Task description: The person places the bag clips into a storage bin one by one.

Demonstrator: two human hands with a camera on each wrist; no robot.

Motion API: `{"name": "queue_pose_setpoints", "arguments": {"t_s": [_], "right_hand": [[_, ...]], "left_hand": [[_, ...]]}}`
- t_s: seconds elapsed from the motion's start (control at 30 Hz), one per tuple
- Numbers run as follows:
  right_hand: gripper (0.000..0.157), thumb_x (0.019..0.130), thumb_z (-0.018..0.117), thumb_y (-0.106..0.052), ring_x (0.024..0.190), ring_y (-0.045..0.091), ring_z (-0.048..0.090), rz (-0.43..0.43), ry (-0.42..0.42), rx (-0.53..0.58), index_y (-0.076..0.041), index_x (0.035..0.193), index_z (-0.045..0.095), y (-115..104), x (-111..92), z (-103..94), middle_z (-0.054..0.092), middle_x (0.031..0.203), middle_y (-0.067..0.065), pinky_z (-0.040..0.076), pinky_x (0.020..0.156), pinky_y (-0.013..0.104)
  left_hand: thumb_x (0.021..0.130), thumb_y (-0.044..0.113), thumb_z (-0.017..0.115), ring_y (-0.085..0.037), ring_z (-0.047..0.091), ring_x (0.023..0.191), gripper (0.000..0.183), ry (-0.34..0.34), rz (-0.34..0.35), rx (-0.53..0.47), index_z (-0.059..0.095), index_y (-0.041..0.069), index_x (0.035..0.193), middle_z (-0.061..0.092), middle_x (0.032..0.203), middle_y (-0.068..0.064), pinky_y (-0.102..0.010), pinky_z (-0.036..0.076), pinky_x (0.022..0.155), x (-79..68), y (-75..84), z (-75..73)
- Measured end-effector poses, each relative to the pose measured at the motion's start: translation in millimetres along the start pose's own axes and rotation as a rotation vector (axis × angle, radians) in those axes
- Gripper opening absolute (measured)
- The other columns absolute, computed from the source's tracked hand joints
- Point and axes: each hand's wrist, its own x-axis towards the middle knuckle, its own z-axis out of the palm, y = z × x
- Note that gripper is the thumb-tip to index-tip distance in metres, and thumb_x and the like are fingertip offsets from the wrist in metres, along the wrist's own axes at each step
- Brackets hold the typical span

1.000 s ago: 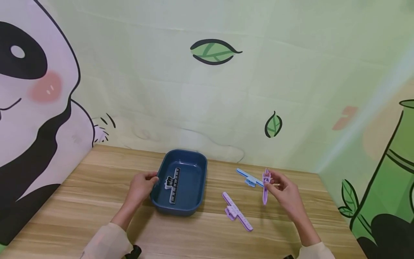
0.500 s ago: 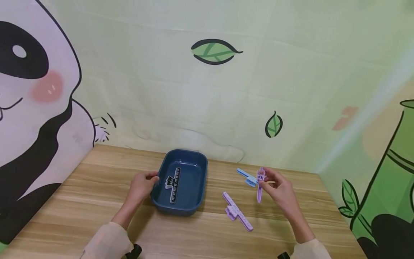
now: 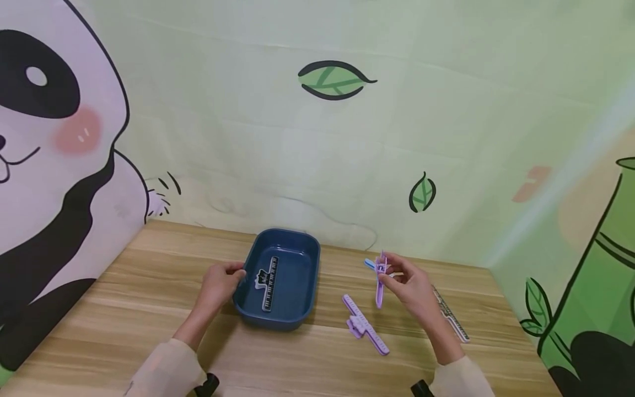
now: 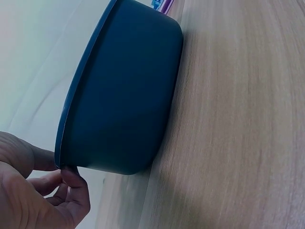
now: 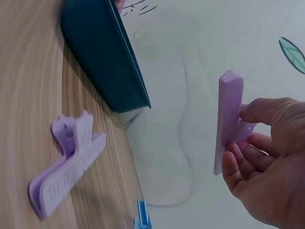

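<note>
A dark blue rectangular basin stands on the table, and my left hand pinches its left rim between thumb and fingers; the left wrist view shows this grip on the basin's edge. Inside the basin lies a black clip with a piano-key pattern. My right hand pinches a purple clip by its handles, held above the table to the right of the basin. Another purple clip lies between the basin and the right hand. A blue clip is mostly hidden behind the held one.
A second piano-key clip lies on the table right of my right forearm, partly covered by it. Behind the wooden table rises a backdrop printed with a panda and leaves.
My right hand has carried the purple clip leftward, passing in front of the blue clip. The piano-key clip on the right has come into sight. My left hand keeps its hold on the basin.
</note>
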Motion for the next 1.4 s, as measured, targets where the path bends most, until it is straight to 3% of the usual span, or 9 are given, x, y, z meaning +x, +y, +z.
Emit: {"name": "queue_pose_setpoints", "arguments": {"t_s": [0.13, 0.33, 0.47, 0.93, 1.4], "right_hand": [[0.046, 0.091, 0.076, -0.001, 0.1, 0.024, 0.064, -0.043, -0.004, 0.019, 0.004, 0.135, 0.064, -4, 4, 11.2, 0.072, 0.114, 0.019, 0.052, 0.08, 0.019], [0.046, 0.089, 0.077, 0.004, 0.093, 0.015, 0.064, -0.094, -0.025, 0.063, 0.008, 0.133, 0.063, -12, 11, 26.8, 0.072, 0.109, 0.021, 0.052, 0.077, 0.019], [0.046, 0.089, 0.076, 0.003, 0.093, 0.016, 0.064, -0.117, -0.047, 0.082, 0.009, 0.133, 0.063, -19, 14, 36.0, 0.072, 0.109, 0.021, 0.052, 0.077, 0.02], [0.045, 0.09, 0.076, 0.002, 0.099, 0.034, 0.062, -0.137, -0.114, 0.142, 0.008, 0.133, 0.063, -33, 22, 60.4, 0.07, 0.113, 0.021, 0.053, 0.081, 0.026], [0.042, 0.092, 0.076, -0.005, 0.098, 0.025, 0.064, -0.117, -0.163, 0.149, 0.004, 0.132, 0.065, -46, 30, 90.9, 0.072, 0.111, 0.017, 0.054, 0.082, 0.028]], "left_hand": [[0.101, 0.002, 0.06, -0.038, 0.065, 0.105, 0.03, -0.005, -0.005, 0.009, 0.066, -0.014, 0.126, 0.067, 0.121, -0.032, -0.05, 0.053, 0.092, 0.0, 0.3, -0.6], [0.102, 0.004, 0.059, -0.038, 0.064, 0.105, 0.031, -0.011, -0.023, 0.01, 0.065, -0.013, 0.128, 0.067, 0.123, -0.031, -0.051, 0.052, 0.094, -0.6, 1.3, -1.1], [0.102, 0.003, 0.059, -0.038, 0.063, 0.105, 0.031, -0.007, -0.028, 0.005, 0.065, -0.013, 0.128, 0.067, 0.123, -0.031, -0.051, 0.052, 0.094, -1.6, 2.3, -0.8], [0.101, 0.003, 0.059, -0.038, 0.064, 0.106, 0.031, -0.001, -0.02, 0.003, 0.066, -0.013, 0.127, 0.067, 0.123, -0.031, -0.05, 0.052, 0.094, -1.6, 2.0, -0.7], [0.102, 0.003, 0.06, -0.037, 0.064, 0.105, 0.03, -0.005, -0.02, 0.003, 0.066, -0.012, 0.126, 0.067, 0.122, -0.031, -0.049, 0.053, 0.093, -1.2, 1.9, -0.8]]}}
